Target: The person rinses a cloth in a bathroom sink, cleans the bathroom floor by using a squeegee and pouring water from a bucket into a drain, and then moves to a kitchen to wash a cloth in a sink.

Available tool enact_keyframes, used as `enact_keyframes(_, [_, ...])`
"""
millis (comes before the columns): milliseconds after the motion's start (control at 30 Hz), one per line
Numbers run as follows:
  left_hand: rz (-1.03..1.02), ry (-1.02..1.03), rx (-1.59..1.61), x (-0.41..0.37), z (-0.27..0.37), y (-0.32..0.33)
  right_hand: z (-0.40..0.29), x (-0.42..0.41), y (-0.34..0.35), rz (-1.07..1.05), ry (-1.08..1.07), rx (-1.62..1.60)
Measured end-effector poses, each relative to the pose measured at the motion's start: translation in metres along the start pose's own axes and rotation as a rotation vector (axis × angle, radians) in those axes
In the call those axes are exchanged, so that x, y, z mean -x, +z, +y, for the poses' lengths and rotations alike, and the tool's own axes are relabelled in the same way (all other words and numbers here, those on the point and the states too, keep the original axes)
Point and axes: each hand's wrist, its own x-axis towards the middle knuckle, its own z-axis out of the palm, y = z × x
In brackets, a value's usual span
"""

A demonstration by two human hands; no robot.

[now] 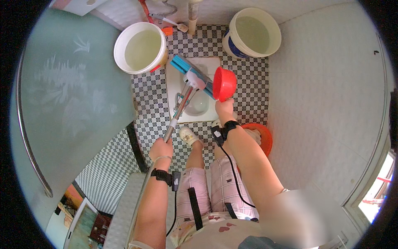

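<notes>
My left hand [161, 150] is closed around the metal handle of a sponge mop [177, 116]. The mop's blue sponge head [186, 69] is held slantwise over a white squat toilet [212, 115]. In my right hand [225, 107] is a red plastic dipper [225, 84], tilted on its side with its mouth towards the mop head, just right of the sponge. Whether any water is in the dipper or running from it cannot be seen. A little water lies in the toilet bowl [199, 104].
Two white buckets of water stand beyond the toilet, one left [119, 59], one right [275, 31]. A long-handled brush [182, 28] lies by a pipe [192, 18]. An orange-red basin [267, 140] holding cloth is beside my right leg. A frosted glass door [77, 93] stands left; a wall rises right.
</notes>
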Motion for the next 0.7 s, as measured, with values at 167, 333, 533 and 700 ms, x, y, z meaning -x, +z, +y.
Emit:
enact_keyframes(167, [-0.084,-0.010,0.007,-0.006,0.021,-0.008,0.004,-0.017,-0.041,0.160,-0.016,-0.079])
enact_keyframes(333, [-0.174,-0.046,0.091,-0.028,0.024,0.013,-0.056,-0.023,-0.097,0.087,-0.358,-0.158])
enact_keyframes(533, [-0.598,-0.127,0.484,-0.029,0.059,0.018,-0.126,-0.107,-0.152,0.346,-0.542,-0.230])
enact_keyframes(700, [-0.925,-0.306,0.842,-0.033,0.110,0.021,-0.161,-0.175,-0.180,0.247,-0.356,0.092])
